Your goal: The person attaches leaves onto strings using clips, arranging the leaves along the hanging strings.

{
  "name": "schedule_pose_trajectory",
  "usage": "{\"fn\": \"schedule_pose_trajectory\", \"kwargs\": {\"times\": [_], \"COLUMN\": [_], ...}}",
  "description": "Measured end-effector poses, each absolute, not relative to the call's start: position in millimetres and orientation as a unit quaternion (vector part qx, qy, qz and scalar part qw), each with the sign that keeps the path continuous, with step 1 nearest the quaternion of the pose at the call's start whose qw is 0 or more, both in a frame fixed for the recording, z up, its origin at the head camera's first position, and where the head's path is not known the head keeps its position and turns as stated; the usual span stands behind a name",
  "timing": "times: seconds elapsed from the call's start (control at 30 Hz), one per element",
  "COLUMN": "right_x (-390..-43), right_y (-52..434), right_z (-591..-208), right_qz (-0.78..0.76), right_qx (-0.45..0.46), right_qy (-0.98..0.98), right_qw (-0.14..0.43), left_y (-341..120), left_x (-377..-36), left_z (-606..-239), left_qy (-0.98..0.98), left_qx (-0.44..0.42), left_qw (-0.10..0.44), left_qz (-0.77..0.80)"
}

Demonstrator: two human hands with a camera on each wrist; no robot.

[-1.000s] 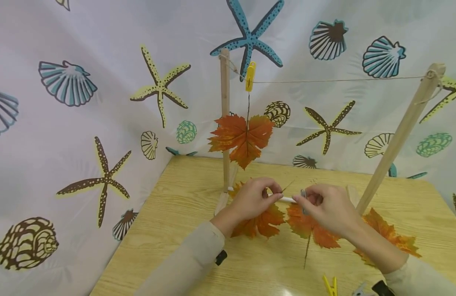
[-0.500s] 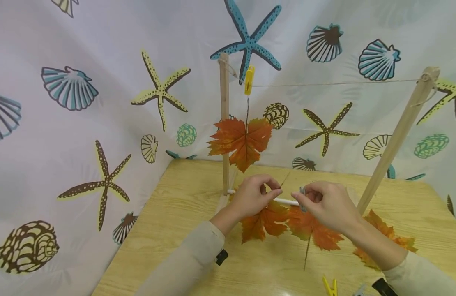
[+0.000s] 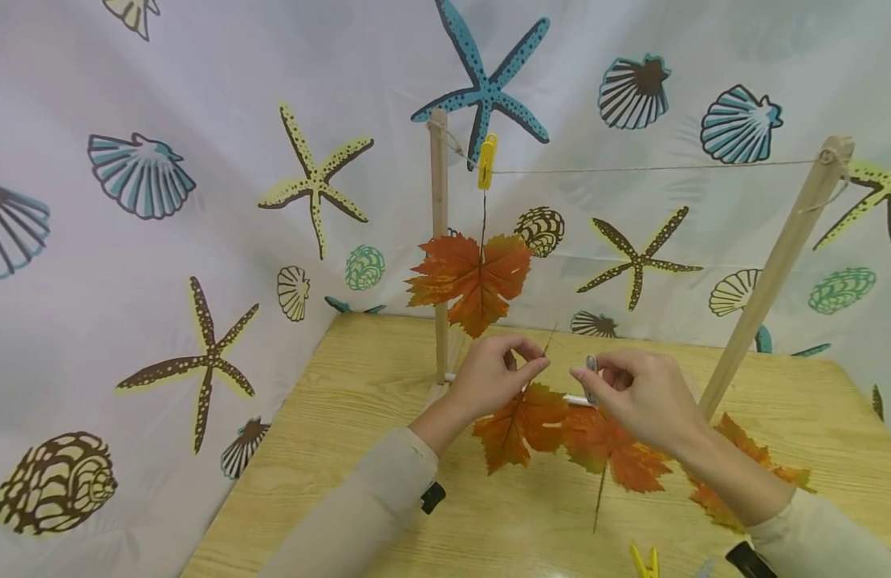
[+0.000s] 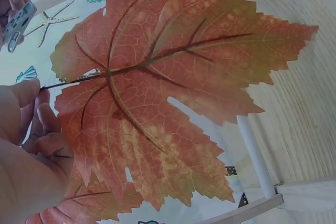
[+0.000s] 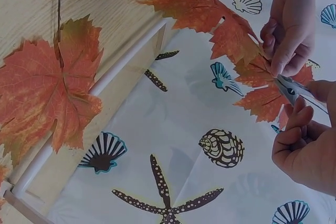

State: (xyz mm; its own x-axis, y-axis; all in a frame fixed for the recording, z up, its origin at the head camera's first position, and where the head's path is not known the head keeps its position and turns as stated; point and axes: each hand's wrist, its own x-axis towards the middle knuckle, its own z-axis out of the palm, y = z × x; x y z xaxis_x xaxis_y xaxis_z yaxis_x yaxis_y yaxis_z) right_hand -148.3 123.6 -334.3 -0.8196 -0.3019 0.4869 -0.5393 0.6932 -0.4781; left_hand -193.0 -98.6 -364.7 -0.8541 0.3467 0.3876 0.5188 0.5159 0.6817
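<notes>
Both forearms, in beige sleeves, extend from the near edge toward the far centre, converging. Left hand: raised, thumb and forefinger pinched together, remaining fingers curled. Right hand: level with the left and just to its right, thumb and forefinger pinched, other fingers curled under. The hands are close together but not touching.
</notes>
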Motion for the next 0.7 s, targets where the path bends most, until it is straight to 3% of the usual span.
{"fn": "schedule_pose_trajectory", "kwargs": {"times": [0.47, 0.7], "right_x": [-154.6, -156.6], "right_y": [119.9, 114.8], "right_z": [-324.8, -317.4], "right_qz": [0.310, 0.303], "right_qx": [0.230, 0.245], "right_qy": [-0.905, -0.900], "right_qw": [0.177, 0.197], "left_y": [-97.0, -95.0], "left_x": [-199.5, -202.9], "left_z": [-358.5, -351.6], "left_qy": [-0.865, -0.864], "left_qx": [-0.220, -0.223], "left_qw": [0.144, 0.142], "left_qz": [-0.428, -0.427]}}
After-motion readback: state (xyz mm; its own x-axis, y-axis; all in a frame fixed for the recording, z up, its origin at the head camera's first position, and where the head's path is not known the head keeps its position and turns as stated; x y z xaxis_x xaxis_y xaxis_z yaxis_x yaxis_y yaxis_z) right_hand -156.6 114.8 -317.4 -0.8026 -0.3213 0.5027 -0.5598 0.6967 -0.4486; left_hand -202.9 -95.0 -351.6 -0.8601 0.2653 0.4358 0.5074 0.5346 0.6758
